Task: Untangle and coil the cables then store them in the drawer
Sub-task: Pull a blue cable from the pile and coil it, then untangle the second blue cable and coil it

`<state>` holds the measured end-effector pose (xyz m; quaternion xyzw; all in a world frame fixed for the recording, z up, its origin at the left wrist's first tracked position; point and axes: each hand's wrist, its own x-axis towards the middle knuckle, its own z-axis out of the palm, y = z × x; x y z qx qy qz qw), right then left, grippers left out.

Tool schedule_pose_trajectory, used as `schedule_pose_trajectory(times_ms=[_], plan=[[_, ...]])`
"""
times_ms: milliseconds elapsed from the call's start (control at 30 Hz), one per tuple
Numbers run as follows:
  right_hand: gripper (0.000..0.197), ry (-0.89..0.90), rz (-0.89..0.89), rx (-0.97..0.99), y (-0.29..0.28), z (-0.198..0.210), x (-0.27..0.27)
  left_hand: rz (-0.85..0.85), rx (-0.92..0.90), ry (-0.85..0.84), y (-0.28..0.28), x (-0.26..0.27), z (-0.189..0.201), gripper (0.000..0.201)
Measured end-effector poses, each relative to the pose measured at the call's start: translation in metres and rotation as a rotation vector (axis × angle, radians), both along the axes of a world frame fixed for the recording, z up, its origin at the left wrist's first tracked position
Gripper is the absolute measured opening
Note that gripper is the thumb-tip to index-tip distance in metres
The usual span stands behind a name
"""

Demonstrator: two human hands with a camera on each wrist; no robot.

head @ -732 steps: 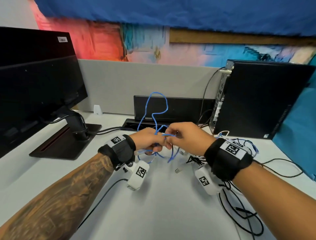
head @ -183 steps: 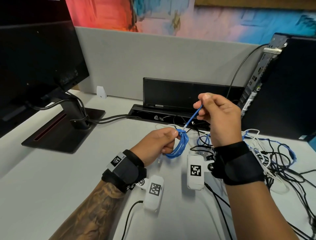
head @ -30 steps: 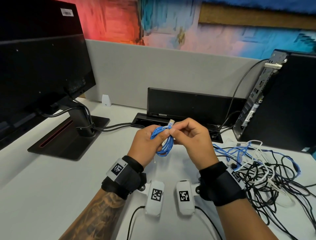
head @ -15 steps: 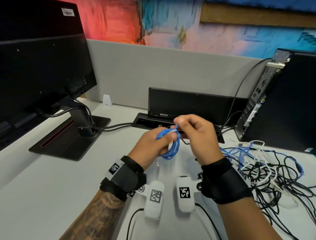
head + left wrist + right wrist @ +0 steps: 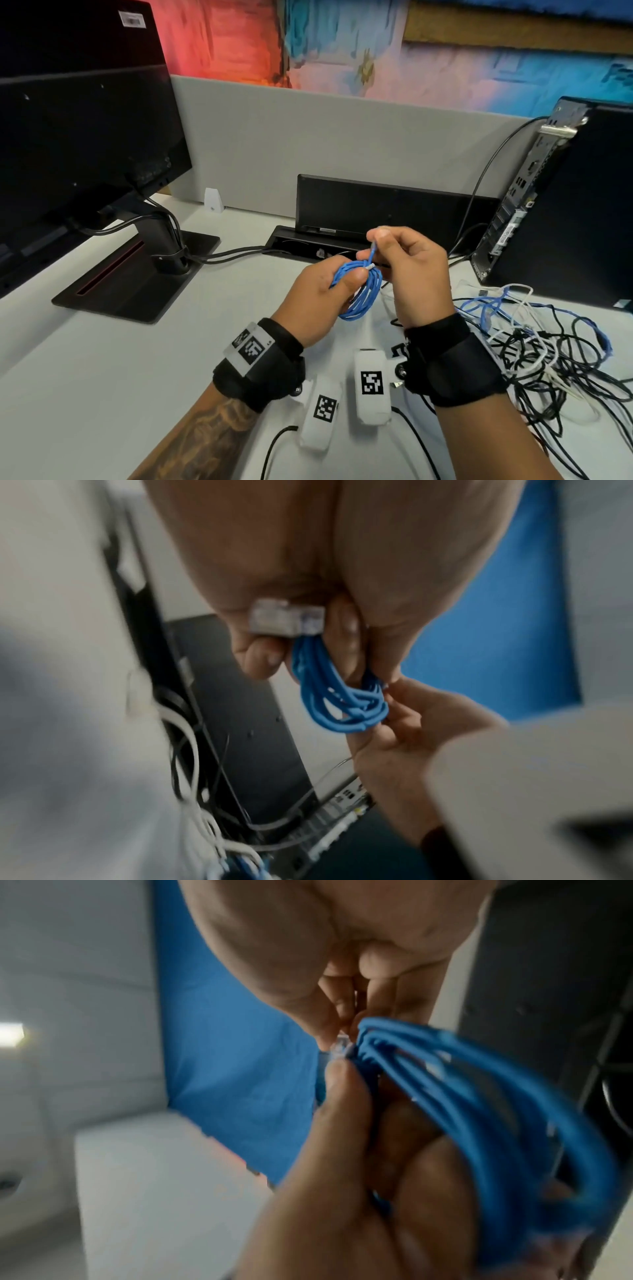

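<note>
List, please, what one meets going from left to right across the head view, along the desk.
Monitor → monitor stand base → left hand → blue cable coil → right hand → tangled cable pile, with the computer tower behind the pile.

No words or numbers are showing clearly enough to read; the white sticker point(image 5: 131, 19) on the monitor point(image 5: 82, 137) is looking too blurry.
</note>
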<state>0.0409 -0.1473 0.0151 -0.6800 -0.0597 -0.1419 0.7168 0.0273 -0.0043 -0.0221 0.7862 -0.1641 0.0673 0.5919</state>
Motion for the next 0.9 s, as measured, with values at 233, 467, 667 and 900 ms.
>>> schedule_pose_trajectory(times_ms=[233,467,667,900], plan=[[0.016,0.344,0.131,0.402,-0.003,-0.007,0.011,0.096,0.231,-0.186,-0.002,-0.003,-0.004,0.026],[0.017,0.216,0.085,0.431,-0.009,-0.002,0.015,0.034,-0.212,0.001,-0.005,0.0,0.007,0.012],[0.014,0.17,0.184,0.116,0.001,0.006,0.01,0.074,-0.354,0.197,0.031,0.026,0.018,0.017],[0.019,0.077,0.039,-0.771,-0.09,0.038,0.018,0.378,0.4,0.456,0.116,0.053,0.01,0.02]])
